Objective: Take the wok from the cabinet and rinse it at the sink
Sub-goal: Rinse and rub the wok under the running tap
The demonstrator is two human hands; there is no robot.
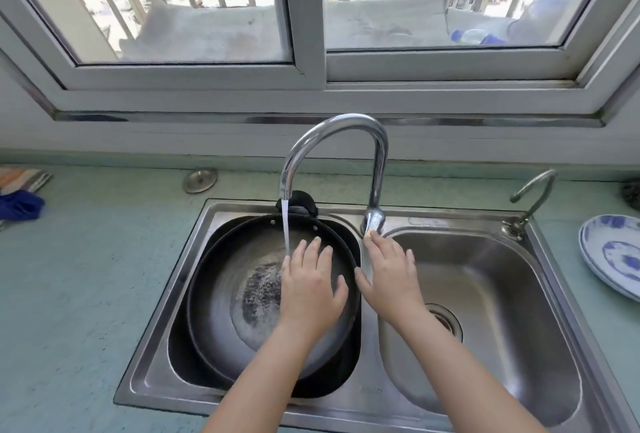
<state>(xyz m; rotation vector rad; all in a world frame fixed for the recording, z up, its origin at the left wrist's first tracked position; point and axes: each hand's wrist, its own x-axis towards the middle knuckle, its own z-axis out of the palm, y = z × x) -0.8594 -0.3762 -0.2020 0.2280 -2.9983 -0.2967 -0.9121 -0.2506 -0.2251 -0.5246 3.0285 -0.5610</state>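
Small kitchen, teal bench (86, 277) under a barred window, double steel sink (346, 410) set into it. The wok (214, 294) sits in the left basin, nearly filling it, its black handle propped on the far rim. Water (285, 225) runs from the tall faucet (332, 121) onto the wok's far inner wall.

The person's left hand (311, 283) is spread flat inside the wok, fingers straight, right beside the stream. The right hand (389, 273) is also open, and its straight fingertips reach the faucet lever (373, 221).

What could go wrong, imo: the wok looks tilted and wedged rather than seated, so a hard rub could rock it against the steel. Nudging the lever too far would likely blast water off the curved wall and onto the bench. The blue-patterned plates (613, 252) on the right are well apart, so probably safe.
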